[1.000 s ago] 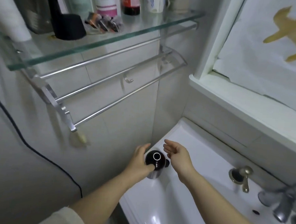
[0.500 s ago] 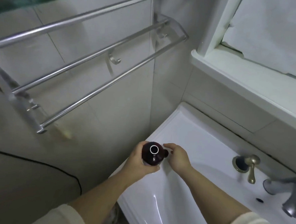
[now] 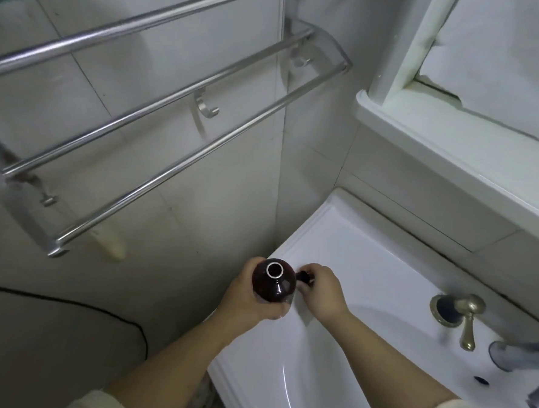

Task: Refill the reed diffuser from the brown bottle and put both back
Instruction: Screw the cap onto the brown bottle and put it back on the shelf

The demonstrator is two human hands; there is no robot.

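Left hand grips the round dark-brown glass bottle, fingers wrapped round its lower body from the left and near side. Bottle upright, mouth open, pale ring of the neck facing the camera. It sits over the far-left corner of the white ceramic sink; cannot tell if its base touches the rim.

Right hand just right of the bottle, fingers curled and pinching a small black cap. Cap is just beside the bottle's shoulder; touching or not is unclear. Both forearms come in from the near edge, pale sleeves at the elbows.

On the right of the sink, a brass lever handle on a round base, with a grey metal tap nearer and further right, blurred. Silver metal towel rack with a small hook is fixed to the tiled wall, far left. White window sill runs above the sink on the right. Thin black cable hangs along the wall, near left.
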